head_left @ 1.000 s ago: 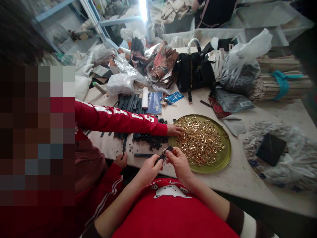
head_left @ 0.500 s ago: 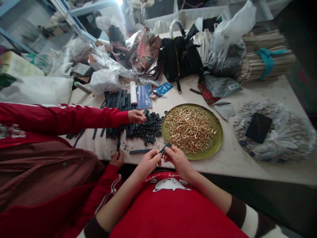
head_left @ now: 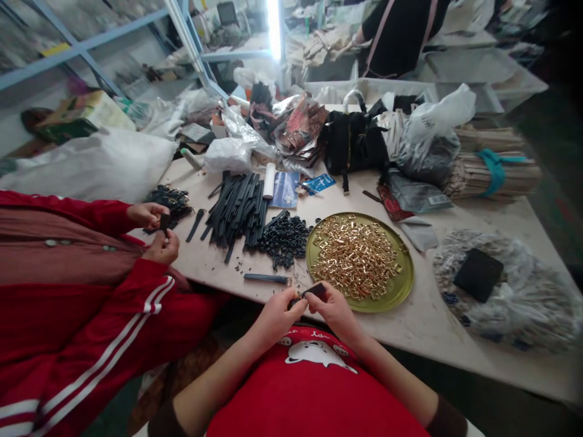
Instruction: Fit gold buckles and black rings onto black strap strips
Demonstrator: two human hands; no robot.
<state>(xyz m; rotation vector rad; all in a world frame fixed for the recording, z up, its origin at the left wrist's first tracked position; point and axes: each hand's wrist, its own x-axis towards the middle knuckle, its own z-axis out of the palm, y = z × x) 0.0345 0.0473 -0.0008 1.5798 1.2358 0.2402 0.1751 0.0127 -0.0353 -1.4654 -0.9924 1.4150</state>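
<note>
A short dark strap (head_left: pixel 315 291) with a bit of gold metal is pinched between both hands at the table's front edge. My left hand (head_left: pixel 283 312) grips its left end, by the metal; my right hand (head_left: pixel 336 308) has fingers closed on the right part. Just beyond them, a round gold tray (head_left: pixel 407 285) carries a heap of gold buckles (head_left: pixel 357 258). Another dark strap with a buckle (head_left: pixel 265 278) lies flat on the table, left of the tray. Small black loops (head_left: pixel 285 240) are piled beyond that strap.
Long black strips (head_left: pixel 237 209) lie left of the loops. A co-worker's hands (head_left: pixel 159 233) hold a dark piece at the left. A black bag (head_left: pixel 353 142) and plastic bags line the back. A plastic sack (head_left: pixel 519 291) with a black square on it is at right.
The view has tilted up, showing more of the room. The co-worker's hands have moved left, away from the loops and strips, and come together. Both my hands still hold the strap.
</note>
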